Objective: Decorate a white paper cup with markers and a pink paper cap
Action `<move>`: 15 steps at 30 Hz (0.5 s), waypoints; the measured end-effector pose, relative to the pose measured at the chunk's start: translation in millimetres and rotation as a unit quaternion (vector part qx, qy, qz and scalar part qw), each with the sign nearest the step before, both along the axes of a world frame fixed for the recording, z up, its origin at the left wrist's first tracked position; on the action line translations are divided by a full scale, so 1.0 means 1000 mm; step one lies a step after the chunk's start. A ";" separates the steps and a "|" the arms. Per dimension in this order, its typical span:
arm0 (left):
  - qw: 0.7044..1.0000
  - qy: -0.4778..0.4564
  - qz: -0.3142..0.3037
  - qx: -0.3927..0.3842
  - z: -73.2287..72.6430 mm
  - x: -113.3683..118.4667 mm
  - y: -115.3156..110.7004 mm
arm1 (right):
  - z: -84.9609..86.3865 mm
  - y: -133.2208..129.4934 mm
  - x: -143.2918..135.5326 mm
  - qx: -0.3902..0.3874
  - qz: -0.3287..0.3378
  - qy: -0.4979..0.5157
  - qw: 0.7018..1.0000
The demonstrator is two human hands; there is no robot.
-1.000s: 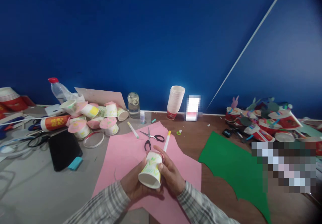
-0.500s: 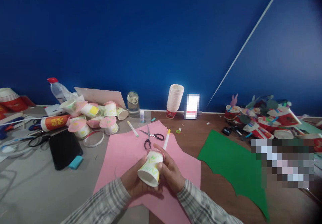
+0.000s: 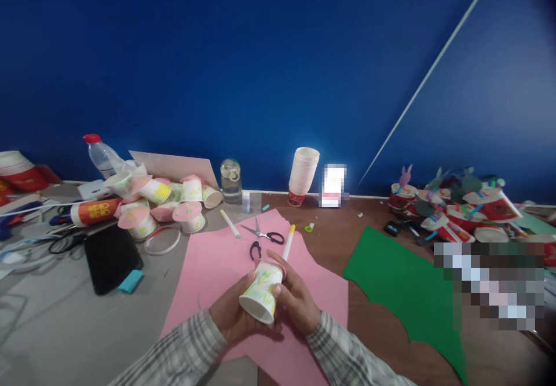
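Note:
A white paper cup (image 3: 262,293) with green and yellow drawings is tilted, its open rim facing down and toward me. My left hand (image 3: 234,312) is closed around its left side and underneath. From the right, my right hand (image 3: 295,300) grips it with the thumb on the cup's side. Pink paper shows at the cup's far end. Beneath both hands lies a pink sheet (image 3: 208,264). On the sheet are opened scissors (image 3: 263,235), a yellow-capped marker (image 3: 289,243) and a green-tipped marker (image 3: 230,224).
Decorated cups (image 3: 187,215) and a black phone (image 3: 112,258) lie at the left. A glass jar (image 3: 231,182), a glue stick (image 3: 246,202) and stacked cups (image 3: 304,172) stand behind. Green paper (image 3: 403,293) and red cups (image 3: 463,215) are at the right.
The view has shifted very slightly. Both hands keep hold of the cup, which is turned a little, with less of its yellow patch showing.

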State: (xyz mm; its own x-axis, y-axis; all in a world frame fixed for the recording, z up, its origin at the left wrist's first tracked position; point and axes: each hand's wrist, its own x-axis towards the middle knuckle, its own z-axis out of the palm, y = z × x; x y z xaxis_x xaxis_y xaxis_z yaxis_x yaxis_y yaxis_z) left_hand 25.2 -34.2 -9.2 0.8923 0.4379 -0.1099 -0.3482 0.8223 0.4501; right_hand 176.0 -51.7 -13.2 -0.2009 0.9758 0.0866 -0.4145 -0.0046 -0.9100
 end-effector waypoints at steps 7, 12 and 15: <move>1.000 -0.013 0.013 -0.003 0.005 -0.001 0.002 | 0.000 0.003 0.002 0.004 -0.041 0.009 0.999; 0.997 -0.046 0.022 -0.062 0.009 -0.002 0.004 | -0.005 0.007 0.004 0.013 -0.068 0.017 0.997; 0.994 -0.052 0.052 -0.085 0.009 -0.002 0.005 | 0.001 0.006 0.001 0.026 -0.032 0.048 0.998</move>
